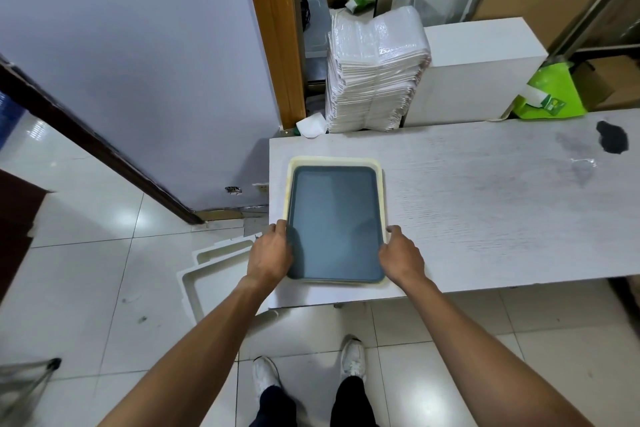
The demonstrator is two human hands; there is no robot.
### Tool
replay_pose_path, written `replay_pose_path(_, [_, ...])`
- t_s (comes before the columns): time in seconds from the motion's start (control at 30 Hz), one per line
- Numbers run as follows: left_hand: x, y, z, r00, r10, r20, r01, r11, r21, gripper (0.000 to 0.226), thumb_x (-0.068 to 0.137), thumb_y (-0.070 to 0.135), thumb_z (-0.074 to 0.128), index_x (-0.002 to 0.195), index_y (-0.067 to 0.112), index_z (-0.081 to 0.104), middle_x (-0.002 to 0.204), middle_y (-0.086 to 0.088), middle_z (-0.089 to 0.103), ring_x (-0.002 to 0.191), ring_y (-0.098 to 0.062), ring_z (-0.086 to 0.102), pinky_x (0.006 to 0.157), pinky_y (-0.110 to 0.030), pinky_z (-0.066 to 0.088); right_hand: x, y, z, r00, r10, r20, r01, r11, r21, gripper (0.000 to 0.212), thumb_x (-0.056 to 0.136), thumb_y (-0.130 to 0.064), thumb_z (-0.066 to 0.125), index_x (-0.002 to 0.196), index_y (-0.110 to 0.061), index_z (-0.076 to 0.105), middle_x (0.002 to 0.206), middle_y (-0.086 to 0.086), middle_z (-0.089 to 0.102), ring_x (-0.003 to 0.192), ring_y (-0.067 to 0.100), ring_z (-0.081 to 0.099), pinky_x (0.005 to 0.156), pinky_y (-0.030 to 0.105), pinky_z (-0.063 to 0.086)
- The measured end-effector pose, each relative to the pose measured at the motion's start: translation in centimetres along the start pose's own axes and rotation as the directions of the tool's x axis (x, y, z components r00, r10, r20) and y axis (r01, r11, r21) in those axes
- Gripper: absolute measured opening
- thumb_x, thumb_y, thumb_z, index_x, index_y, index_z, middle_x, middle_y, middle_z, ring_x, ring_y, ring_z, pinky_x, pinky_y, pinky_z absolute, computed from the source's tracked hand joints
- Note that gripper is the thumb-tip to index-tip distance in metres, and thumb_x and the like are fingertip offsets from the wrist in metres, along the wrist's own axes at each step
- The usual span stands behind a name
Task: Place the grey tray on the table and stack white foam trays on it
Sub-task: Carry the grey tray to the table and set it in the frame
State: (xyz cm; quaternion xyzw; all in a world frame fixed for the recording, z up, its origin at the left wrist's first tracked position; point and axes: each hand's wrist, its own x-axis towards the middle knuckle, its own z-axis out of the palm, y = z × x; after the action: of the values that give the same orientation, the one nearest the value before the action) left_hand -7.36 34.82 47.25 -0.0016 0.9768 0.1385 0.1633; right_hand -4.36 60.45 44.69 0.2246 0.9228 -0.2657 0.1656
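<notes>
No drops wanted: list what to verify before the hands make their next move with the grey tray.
1. Grip of left hand on the grey tray, left edge: ok.
2. Grip of right hand on its right edge: ok.
3. The grey tray straight on the table: not ok, a cream foam tray lies beneath it.
4. Both trays fully over the table: ok.
5. Reach to white foam trays on the floor: cannot tell.
</notes>
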Motion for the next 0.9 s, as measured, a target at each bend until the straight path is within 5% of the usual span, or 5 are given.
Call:
replay_pose_path(0.1, [-0.7,-0.6,0.4,0.999,-0.025,-0.037,0.024,0.999,-0.03,0.044,0.099,0.023,0.056,0.14,0.013,0.045,0.135,-0.014,0.055,0.108,-0.037,0.063,0.089,-0.045,0.053,-0.6,0.5,0.3,1.0,-0.001,-0.012,0.001,1.0,-0.009,0.042,0.099,-0.021,0.045,0.14,-0.014,0.045,0.134,0.008,0.059,0.115,0.032,0.059,0.089,0.039,0.047])
replay_pose_path(0.27, [-1.3,-1.5,1.5,0.995,-0.043,0.09,0.05,0.996,-0.077,0.062,0.1,0.044,0.052,0.154,0.022,0.031,0.145,-0.016,0.048,0.124,-0.037,0.055,0.101,-0.046,0.046,-0.8,1.0,0.5,1.0,0.004,0.03,-0.001,0.995,-0.104,0.03,0.101,-0.027,0.041,0.119,-0.009,0.056,0.118,0.009,0.062,0.101,0.031,0.061,0.079,0.035,0.047])
replay_pose_path(0.4, [-1.7,-1.7,1.8,0.969,-0.003,0.246,0.046,0.984,-0.169,0.117,0.069,0.081,0.066,0.159,0.026,0.015,0.151,-0.013,0.035,0.132,-0.036,0.048,0.109,-0.047,0.045,-0.2,1.1,0.0,1.0,0.002,0.019,0.0,0.993,-0.117,0.028,0.101,-0.026,0.04,0.117,-0.009,0.056,0.114,0.01,0.066,0.098,0.032,0.062,0.075,0.034,0.045])
replay_pose_path(0.5, [-1.8,-1.2,2.2,0.962,0.057,0.267,-0.028,0.993,-0.111,0.133,0.058,0.078,0.077,0.159,0.024,0.009,0.146,-0.01,0.036,0.127,-0.032,0.052,0.106,-0.042,0.047,0.3,1.1,-0.4,1.0,-0.006,-0.027,0.003,0.993,-0.116,0.028,0.102,-0.025,0.04,0.121,-0.01,0.055,0.116,0.01,0.066,0.1,0.033,0.062,0.079,0.037,0.047])
replay_pose_path(0.9, [-1.3,0.4,2.7,0.974,0.017,0.227,0.019,0.988,-0.155,0.125,0.063,0.069,0.081,0.156,0.021,0.013,0.138,-0.011,0.04,0.123,-0.035,0.053,0.105,-0.042,0.044,-0.8,1.5,-0.2,0.983,-0.126,-0.135,0.098,0.975,-0.198,0.03,0.093,-0.009,0.052,0.123,-0.008,0.051,0.115,0.01,0.058,0.097,0.028,0.059,0.067,0.034,0.044])
